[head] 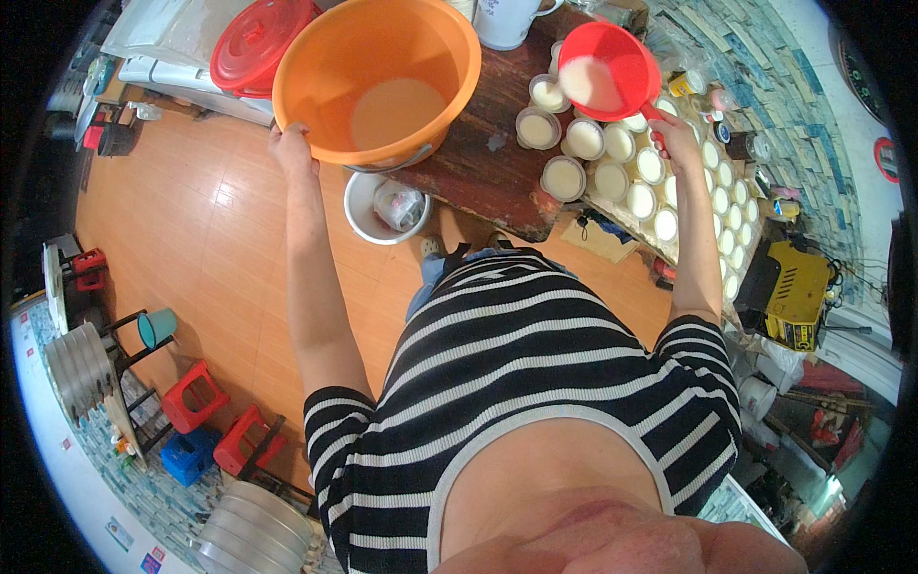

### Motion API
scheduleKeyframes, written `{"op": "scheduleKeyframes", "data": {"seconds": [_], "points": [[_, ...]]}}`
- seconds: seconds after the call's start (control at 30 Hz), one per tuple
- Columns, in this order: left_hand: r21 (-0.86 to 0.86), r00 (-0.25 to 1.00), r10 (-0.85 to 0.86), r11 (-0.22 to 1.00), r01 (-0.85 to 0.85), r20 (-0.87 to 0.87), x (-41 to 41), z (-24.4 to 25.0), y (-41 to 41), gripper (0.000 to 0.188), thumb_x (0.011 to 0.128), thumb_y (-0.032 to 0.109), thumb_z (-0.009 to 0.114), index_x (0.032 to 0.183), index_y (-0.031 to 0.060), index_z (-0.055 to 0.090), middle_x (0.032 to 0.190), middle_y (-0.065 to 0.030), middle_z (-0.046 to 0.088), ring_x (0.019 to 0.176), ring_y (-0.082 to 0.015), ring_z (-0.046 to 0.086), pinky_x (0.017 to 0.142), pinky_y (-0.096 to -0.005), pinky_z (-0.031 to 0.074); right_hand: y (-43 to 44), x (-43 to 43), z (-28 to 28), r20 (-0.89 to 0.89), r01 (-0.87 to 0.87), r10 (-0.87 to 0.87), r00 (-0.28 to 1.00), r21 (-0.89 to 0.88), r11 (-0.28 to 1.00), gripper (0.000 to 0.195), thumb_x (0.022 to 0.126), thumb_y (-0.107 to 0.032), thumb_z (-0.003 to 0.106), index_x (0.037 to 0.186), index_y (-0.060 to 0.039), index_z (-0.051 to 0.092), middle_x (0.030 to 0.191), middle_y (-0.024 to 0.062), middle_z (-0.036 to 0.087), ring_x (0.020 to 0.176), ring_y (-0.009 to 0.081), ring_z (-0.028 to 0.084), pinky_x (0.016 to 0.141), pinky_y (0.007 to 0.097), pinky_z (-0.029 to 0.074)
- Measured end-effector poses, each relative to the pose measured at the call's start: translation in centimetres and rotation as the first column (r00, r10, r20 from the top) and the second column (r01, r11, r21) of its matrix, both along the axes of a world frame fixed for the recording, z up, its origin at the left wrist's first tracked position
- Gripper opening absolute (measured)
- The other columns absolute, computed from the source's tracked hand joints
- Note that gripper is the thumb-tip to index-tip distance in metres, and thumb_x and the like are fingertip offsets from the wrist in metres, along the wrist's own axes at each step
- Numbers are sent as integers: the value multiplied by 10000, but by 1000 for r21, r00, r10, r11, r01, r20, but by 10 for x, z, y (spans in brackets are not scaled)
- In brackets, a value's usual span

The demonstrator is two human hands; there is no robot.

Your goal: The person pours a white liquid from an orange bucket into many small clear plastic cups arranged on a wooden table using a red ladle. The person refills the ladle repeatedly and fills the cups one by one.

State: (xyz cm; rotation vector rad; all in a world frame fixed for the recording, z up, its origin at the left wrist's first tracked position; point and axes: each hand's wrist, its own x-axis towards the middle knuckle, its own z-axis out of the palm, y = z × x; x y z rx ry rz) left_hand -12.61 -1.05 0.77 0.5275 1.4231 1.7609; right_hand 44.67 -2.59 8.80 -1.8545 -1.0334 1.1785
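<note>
My left hand [294,147] grips the near left rim of a large orange plastic bucket [323,68]. The bucket leans towards me at the table's edge, and pale whitish liquid [401,111] covers part of its bottom. In my right hand [675,140] is the handle of a red plastic dipper [631,61], which holds milky white liquid [588,82]. The dipper hangs above the cups at the table's right side, hiding some of them. Many clear plastic cups [564,179] of creamy white content stand in rows below it and under my right forearm.
A dark wooden table [495,93] carries a white enamel jug [505,21]. Left of the orange bucket sits a red lidded bucket [262,43]. On the floor stands a white bucket [362,215] with a plastic bag inside. A yellow-and-black machine [792,294] is beyond the cups.
</note>
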Motion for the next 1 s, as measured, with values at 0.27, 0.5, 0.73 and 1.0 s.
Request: {"op": "scheduleKeyframes", "data": {"seconds": [0.27,0.5,0.73,1.0], "points": [[-16,1000,0,1000,0,8,2,2,0,249,661,-92,461,884,-27,551,844,-84,583,725,-170,568,637,-276,472,1,3,-3,5,-26,26,1000,-11,1000,400,808,-105,556,1195,-9,521,588,-33,486,417,33,382,351,179,266],[-3,1000,0,1000,0,4,4,7,-2,234,663,-92,462,871,-26,546,836,-83,581,711,-164,564,631,-270,470,-2,-1,2,9,-19,19,1000,-15,1000,403,811,-101,551,1202,-11,517,589,-30,483,421,35,384,352,176,273],[-5,1000,8,1000,-8,9,4,6,-1,214,657,-95,465,838,-17,551,810,-74,578,693,-158,559,615,-265,461,-9,4,13,-165,-8,3,986,-29,1000,405,824,-94,532,1215,4,486,637,-9,493,421,31,379,340,157,272],[-44,1000,16,999,-16,-10,11,16,-6,263,665,-92,448,893,-23,559,829,-66,579,727,-163,560,630,-272,458,-37,-6,26,-194,-44,37,980,-36,998,408,825,-96,525,1211,25,477,631,-15,479,424,31,381,330,158,266]]}}
